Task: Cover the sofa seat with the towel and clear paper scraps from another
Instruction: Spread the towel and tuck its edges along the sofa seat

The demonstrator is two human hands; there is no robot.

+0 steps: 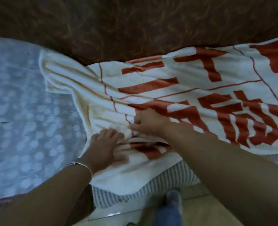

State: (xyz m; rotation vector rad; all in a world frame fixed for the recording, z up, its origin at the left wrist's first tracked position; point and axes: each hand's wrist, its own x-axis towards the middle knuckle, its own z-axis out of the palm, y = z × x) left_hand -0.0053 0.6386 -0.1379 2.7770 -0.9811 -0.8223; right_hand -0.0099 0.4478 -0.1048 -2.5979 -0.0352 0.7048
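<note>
The covering half of the task looks mostly done. The cream terry towel with red-orange block lettering (167, 75) lies spread along the sofa seat (167, 178), whose ribbed grey-and-white fabric shows only at the front edge below the towel's hem. The towel's far edge runs along the foot of the dark brown patterned backrest (118, 22). Its left end is not yet flat. It bunches into several long folds there, and 1 corner overlaps the neighbouring seat under a pale blue-white dotted lace cover (21, 111).

Both hands work at that rumpled end, near the front. The left hand (109, 147), with a thin silver bangle (79, 164) at the wrist, presses down on the cloth with fingers spread, clasping nothing, though it is blurred. The right hand (148, 123) is just beside it, fingers curled, pinching a ridge of the towel between thumb and fingertips.

What seems left of this half is pulling out those folds and squaring the left end. The second half looks untouched. No paper scraps can be made out, and 2 or 3 dark specks on the lace cover are too small to identify.

No bin, bag or other container is in view, so nothing shows where scraps would go.
</note>
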